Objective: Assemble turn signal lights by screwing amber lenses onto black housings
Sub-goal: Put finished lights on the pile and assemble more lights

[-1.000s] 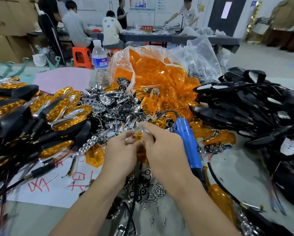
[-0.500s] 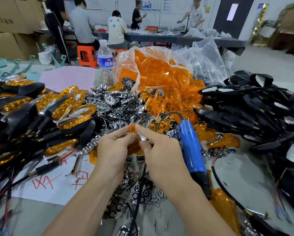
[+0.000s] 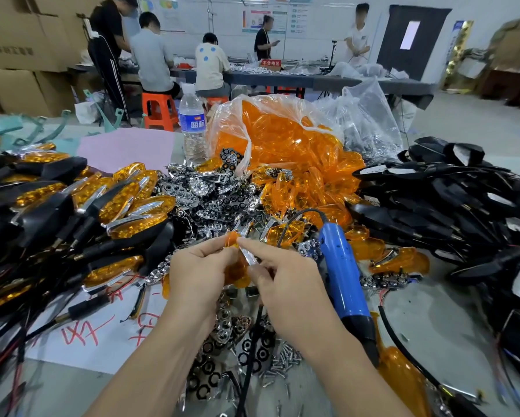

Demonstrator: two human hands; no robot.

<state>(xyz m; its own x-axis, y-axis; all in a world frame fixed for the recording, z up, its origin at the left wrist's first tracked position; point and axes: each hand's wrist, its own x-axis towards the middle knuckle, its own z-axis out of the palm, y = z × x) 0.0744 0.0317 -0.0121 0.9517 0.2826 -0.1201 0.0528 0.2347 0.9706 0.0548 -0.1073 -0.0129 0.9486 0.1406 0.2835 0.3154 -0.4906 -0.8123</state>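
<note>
Plainly, in the head view both hands meet over the middle of the table [image 3: 433,320]. The left hand [image 3: 198,272] has its grip curled round an amber lens [image 3: 237,276], with thumb and forefinger pinching its upper edge. The right hand [image 3: 285,284] pinches a chrome strip [image 3: 249,254] against that lens, probably to seat the trim before anything is screwed down. A blue screwdriver [image 3: 343,275] lies just beside the right hand (handy for the next step, I would judge), and loose screws [image 3: 282,359] sit near the forearms. The black housings [image 3: 448,200] are heaped well apart at the right, the finished lights [image 3: 117,203] at the left. A bag of lenses [image 3: 282,145] lies behind the hands.
</note>
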